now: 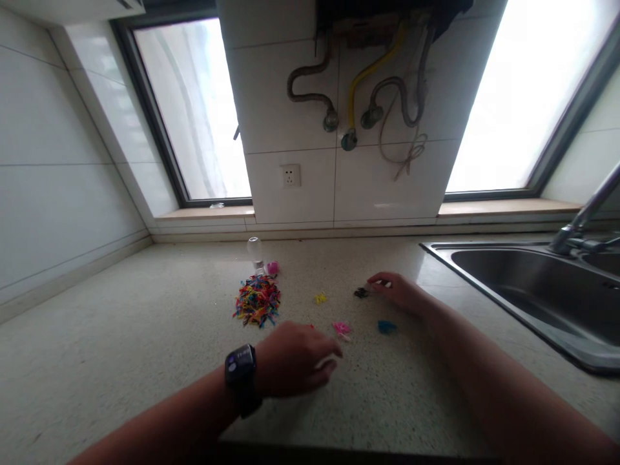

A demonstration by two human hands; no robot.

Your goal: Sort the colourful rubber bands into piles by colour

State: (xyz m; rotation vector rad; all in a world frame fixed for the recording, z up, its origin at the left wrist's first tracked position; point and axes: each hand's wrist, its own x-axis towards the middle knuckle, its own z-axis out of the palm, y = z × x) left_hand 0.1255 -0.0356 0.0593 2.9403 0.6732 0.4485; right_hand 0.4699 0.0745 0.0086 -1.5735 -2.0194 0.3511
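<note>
A heap of small multicoloured pieces (257, 300) lies on the speckled counter (145, 323). My left hand (295, 358), with a dark watch (241, 378) on its wrist, rests knuckles up with fingers curled, close to a small pink cluster (341, 329); something pale shows at its fingertips. My right hand (394, 289) reaches farther out, its fingers pinched beside a small dark cluster (361, 292). Between the hands lie a blue piece (386, 327) and a yellow piece (320, 298).
A small clear bottle (254, 252) and a pink cap (272, 267) stand behind the heap. A steel sink (533, 284) with a tap (581, 219) fills the right side. A tiled wall with a socket (290, 175) and hoses closes the back.
</note>
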